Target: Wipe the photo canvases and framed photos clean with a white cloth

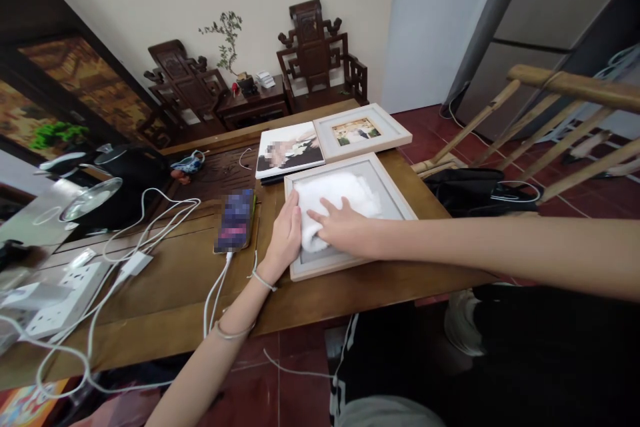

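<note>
A light-wood picture frame (350, 265) lies flat near the table's front right part. On its grey-white inner surface rests a folded white cloth (330, 190). My right hand (345, 227) presses on the cloth with its fingers spread. At the frame's left side my left hand (286, 233) lies along the edge, fingers stretched upward and together, its fingertips by the frame's upper left corner. Beyond this frame lie a second framed picture (395, 135) and a white-edged photo panel (289, 147) side by side.
Left of the frame lies a phone (235, 220) with a white cable plugged in. Farther left are a power strip (70, 300), tangled white cables and a black kettle (133, 170). A bamboo chair (550, 83) stands at the right, carved wooden chairs (313, 47) behind.
</note>
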A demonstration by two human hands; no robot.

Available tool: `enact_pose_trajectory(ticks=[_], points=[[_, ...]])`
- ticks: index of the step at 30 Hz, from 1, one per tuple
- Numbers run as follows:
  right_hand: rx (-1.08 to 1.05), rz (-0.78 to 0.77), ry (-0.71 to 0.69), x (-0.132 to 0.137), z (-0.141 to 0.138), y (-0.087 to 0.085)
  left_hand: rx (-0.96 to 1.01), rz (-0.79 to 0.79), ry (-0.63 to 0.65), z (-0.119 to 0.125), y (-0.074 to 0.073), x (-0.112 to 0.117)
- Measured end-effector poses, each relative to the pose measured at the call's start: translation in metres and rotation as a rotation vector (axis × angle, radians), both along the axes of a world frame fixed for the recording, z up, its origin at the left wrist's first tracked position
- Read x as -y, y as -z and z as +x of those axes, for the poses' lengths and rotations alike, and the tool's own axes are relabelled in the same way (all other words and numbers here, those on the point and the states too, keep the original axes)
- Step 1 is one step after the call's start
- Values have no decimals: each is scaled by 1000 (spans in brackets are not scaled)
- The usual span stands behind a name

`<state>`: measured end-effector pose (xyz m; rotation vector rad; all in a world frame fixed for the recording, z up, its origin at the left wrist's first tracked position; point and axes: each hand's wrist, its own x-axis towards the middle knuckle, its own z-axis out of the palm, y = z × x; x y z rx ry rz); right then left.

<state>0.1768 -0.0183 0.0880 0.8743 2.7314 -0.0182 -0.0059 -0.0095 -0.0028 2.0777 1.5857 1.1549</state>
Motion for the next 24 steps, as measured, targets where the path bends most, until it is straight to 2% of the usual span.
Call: enact_pose_trajectory(ticks=[3,5,7,12,14,16,20,24], points=[[5,-15,-98,22,25,-3,-58,-5,24,-2,3,-2],[10,3,-80,29,42,-3,-127,-2,48,-3,5,-4],[36,35,14,32,57,-4,-179,7,59,-4,7,-6],[194,141,373,28,83,-12,-224,-3,62,-5,7,-6],[241,184,416,20,89,-13,-238,-8,65,-5,6,-5],[240,211,400,6,95,-11,-245,-5,66,-5,6,-5],[147,271,301,-36,107,-3,-244,10,66,-6,7,-5],[48,313,304,-78,105,-2,-235,16,71,-6,8,-6]])
